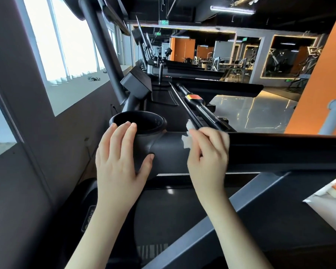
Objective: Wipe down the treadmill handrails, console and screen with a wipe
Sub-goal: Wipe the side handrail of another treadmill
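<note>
Right grip (208, 150) pinches a crumpled white wipe (186, 141), which pokes out left of its fingers, onto the treadmill handrail (171, 152). Left grip (118, 158) rests flat-fingered on the cup holder (160, 121) alongside. The wipe seems soft and light, best bunched under fingertips.

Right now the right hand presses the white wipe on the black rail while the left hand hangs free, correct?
Not quite: the head view shows the left hand resting on the black cup holder, fingers at its rim. The right hand does press the white wipe on the black rail.
</note>
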`<action>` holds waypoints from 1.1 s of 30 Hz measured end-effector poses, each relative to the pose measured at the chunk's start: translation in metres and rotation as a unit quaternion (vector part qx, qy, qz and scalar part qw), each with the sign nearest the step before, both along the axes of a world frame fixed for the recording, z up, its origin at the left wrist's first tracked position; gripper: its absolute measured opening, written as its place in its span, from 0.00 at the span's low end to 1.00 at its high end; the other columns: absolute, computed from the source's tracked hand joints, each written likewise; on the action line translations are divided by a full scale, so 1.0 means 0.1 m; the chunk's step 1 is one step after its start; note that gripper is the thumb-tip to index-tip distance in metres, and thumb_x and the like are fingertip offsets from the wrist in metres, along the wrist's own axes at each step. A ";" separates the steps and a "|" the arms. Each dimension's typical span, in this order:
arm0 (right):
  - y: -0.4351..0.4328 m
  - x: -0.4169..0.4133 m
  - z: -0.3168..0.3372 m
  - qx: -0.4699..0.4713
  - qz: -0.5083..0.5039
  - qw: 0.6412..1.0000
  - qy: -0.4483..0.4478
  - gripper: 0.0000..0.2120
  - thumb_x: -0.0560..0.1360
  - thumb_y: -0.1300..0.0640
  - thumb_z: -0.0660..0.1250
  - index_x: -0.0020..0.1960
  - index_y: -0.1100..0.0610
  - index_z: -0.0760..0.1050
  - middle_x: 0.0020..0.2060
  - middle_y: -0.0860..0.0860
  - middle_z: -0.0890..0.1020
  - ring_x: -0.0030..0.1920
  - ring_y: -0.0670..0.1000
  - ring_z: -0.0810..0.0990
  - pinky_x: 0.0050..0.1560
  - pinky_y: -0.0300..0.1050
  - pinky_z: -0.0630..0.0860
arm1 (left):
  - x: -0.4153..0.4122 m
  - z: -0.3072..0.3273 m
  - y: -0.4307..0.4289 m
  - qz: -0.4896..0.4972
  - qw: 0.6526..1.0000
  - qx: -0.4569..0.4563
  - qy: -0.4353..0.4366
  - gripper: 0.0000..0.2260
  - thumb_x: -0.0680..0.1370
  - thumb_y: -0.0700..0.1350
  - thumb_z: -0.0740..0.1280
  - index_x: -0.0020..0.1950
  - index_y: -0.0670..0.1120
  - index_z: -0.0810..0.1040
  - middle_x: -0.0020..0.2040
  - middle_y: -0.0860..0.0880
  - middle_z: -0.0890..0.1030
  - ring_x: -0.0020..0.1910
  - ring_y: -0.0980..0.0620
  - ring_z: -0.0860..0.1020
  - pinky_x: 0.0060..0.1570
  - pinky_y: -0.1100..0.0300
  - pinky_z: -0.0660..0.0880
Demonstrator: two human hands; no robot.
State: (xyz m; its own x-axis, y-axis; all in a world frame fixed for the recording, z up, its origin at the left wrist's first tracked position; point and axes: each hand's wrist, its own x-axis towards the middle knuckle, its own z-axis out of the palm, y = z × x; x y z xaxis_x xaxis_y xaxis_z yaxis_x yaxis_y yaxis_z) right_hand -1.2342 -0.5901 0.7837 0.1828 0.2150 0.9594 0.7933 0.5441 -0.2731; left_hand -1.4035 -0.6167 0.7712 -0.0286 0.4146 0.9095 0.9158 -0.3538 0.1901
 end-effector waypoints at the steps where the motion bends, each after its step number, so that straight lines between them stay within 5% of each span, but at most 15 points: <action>1: 0.01 -0.02 0.05 -0.021 0.009 1.000 -0.021 0.12 0.77 0.66 0.61 0.47 0.59 0.83 0.40 0.51 0.80 0.43 0.55 0.73 0.46 0.47 0.72 | 0.00 0.00 0.00 0.000 1.000 0.001 0.000 0.27 0.76 0.51 0.65 0.71 0.38 0.69 0.68 0.41 0.72 0.71 0.40 0.64 0.68 0.45 0.64; 6: 0.04 0.04 0.41 -0.193 0.017 0.977 -0.084 0.11 0.71 0.63 0.63 0.39 0.53 0.83 0.38 0.48 0.82 0.43 0.56 0.77 0.45 0.46 0.62 | 0.00 0.00 0.01 0.002 1.000 0.001 0.004 0.27 0.76 0.52 0.64 0.71 0.38 0.69 0.68 0.41 0.72 0.71 0.39 0.64 0.68 0.44 0.65; 9: 0.20 -0.01 0.70 -0.380 0.034 0.918 -0.108 0.13 0.75 0.61 0.61 0.46 0.51 0.84 0.46 0.50 0.84 0.52 0.57 0.78 0.55 0.48 0.69 | -0.01 -0.01 0.01 0.005 1.000 0.000 0.004 0.27 0.76 0.52 0.64 0.71 0.39 0.68 0.69 0.41 0.71 0.71 0.40 0.64 0.68 0.45 0.64; 12: 0.22 -0.17 0.79 -0.432 0.063 0.892 -0.121 0.14 0.76 0.61 0.59 0.55 0.51 0.80 0.53 0.50 0.83 0.57 0.56 0.76 0.61 0.53 0.70 | 0.00 -0.01 0.02 0.009 1.000 -0.002 0.006 0.27 0.76 0.52 0.64 0.71 0.39 0.68 0.69 0.41 0.71 0.72 0.40 0.63 0.68 0.45 0.64; 18: 0.07 -0.08 0.64 -0.346 0.144 0.927 -0.032 0.07 0.74 0.62 0.62 0.47 0.55 0.78 0.41 0.47 0.82 0.47 0.54 0.78 0.55 0.55 0.73 | 0.00 -0.02 0.02 0.014 1.000 0.005 0.007 0.27 0.76 0.52 0.64 0.71 0.39 0.68 0.69 0.42 0.71 0.72 0.41 0.63 0.67 0.45 0.65; 24: 0.09 -0.17 0.47 -0.227 0.109 0.967 -0.045 0.07 0.72 0.59 0.62 0.42 0.56 0.79 0.35 0.51 0.81 0.40 0.55 0.77 0.47 0.56 0.74 | 0.00 -0.02 0.02 0.015 1.000 0.000 0.004 0.28 0.76 0.51 0.64 0.72 0.39 0.67 0.70 0.42 0.71 0.72 0.41 0.62 0.68 0.46 0.64; 28: -0.05 -0.05 0.23 -0.105 0.168 0.978 -0.071 0.06 0.73 0.60 0.65 0.41 0.58 0.81 0.36 0.48 0.82 0.42 0.50 0.77 0.44 0.54 0.75 | 0.01 -0.02 0.01 0.018 1.000 0.000 0.001 0.28 0.75 0.52 0.64 0.72 0.39 0.67 0.69 0.42 0.71 0.72 0.41 0.62 0.68 0.46 0.64; 33: -0.01 0.08 0.12 -0.041 0.083 0.996 0.013 0.03 0.71 0.64 0.70 0.41 0.60 0.83 0.40 0.51 0.80 0.41 0.53 0.74 0.42 0.51 0.73 | 0.02 -0.02 0.01 0.017 1.000 -0.003 0.001 0.28 0.76 0.51 0.64 0.72 0.39 0.67 0.70 0.41 0.70 0.72 0.40 0.62 0.69 0.47 0.62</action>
